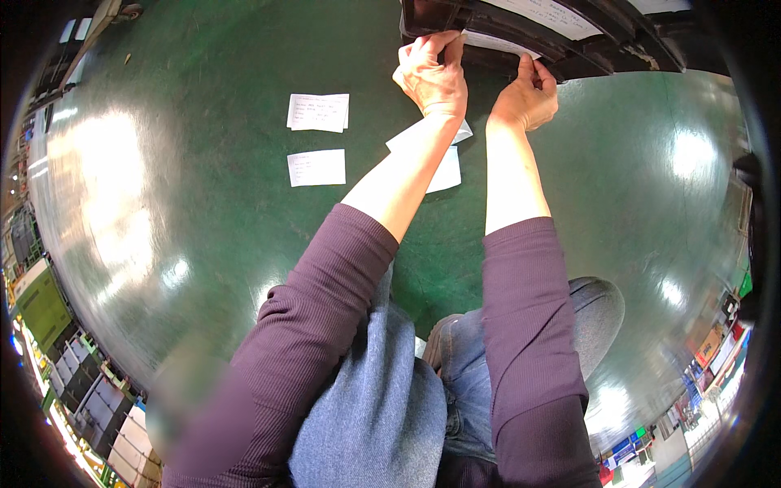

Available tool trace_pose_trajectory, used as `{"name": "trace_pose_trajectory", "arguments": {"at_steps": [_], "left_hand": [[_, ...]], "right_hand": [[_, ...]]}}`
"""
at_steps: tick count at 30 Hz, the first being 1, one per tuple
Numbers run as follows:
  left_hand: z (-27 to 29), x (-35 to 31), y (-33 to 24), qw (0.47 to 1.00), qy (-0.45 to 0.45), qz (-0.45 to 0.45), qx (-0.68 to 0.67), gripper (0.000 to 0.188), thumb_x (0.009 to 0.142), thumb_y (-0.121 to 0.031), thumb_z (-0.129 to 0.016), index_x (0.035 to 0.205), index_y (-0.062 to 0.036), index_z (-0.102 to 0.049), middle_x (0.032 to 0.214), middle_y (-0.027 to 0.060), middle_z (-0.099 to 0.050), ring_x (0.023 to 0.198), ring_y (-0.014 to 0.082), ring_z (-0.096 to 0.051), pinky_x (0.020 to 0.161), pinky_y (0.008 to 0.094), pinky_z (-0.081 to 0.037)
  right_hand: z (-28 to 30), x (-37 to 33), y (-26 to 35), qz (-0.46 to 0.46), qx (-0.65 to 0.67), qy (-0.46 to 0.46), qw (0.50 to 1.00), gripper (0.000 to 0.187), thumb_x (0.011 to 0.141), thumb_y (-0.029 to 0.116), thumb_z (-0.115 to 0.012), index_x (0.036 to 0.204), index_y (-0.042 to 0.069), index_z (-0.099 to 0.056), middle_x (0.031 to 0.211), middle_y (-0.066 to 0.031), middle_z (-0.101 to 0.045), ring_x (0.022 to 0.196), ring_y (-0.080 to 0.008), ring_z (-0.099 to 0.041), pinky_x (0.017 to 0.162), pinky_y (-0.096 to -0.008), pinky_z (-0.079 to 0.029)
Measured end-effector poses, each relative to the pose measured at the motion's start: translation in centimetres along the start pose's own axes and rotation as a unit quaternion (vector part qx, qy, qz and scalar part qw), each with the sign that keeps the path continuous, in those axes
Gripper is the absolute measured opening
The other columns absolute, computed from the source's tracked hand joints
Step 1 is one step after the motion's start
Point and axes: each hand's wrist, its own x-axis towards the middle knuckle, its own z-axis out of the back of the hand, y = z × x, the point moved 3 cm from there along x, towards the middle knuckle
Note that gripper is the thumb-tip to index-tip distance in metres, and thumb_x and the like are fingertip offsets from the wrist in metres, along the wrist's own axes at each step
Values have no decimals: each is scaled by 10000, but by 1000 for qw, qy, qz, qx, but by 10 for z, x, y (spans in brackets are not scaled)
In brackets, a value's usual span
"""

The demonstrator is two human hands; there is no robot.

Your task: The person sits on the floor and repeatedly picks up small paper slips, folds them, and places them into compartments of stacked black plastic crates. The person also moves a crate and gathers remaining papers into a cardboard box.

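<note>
My left hand (435, 77) is closed, its fingers curled at the left end of a white paper sheet (498, 44) against a dark rack-like structure (582, 63). At the sheet's right end, my right hand (527, 98) pinches the lower edge between thumb and fingers. The sheet lies along a slot of the dark structure, partly hidden behind its bars and my fingers. Another white sheet (553, 16) with handwriting sits in the slot above it. Beneath my left wrist, loose white papers (445, 172) lie on the floor, partly covered by my forearm.
Left of my arms, a small stack of written cards (318, 113) and a single card (317, 168) lie on the glossy green floor (220, 187). My jeans-clad knees (366, 407) are bent below. Machines and a green cabinet (41, 309) stand at the far left rim.
</note>
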Motion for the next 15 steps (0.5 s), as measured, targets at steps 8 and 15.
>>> {"name": "trace_pose_trajectory", "arguments": {"at_steps": [8,15], "left_hand": [[0,-2,-2,999,-11,-16,30,114,741,-234,-776,840,-184,-749,852,-2,-695,914,223,-596,822,352,-472],[-3,-3,2,999,15,29,-12,77,759,-213,-741,827,-216,-704,897,-94,-683,979,201,-565,930,429,-339]], "right_hand": [[-3,-1,2,-41,95,23,994,208,823,208,-742,894,17,-700,842,-86,-703,746,-201,-669,661,-316,-529],[0,-3,8,-54,70,25,996,181,843,171,-724,913,8,-685,843,-101,-698,731,-180,-661,643,-267,-532]]}}
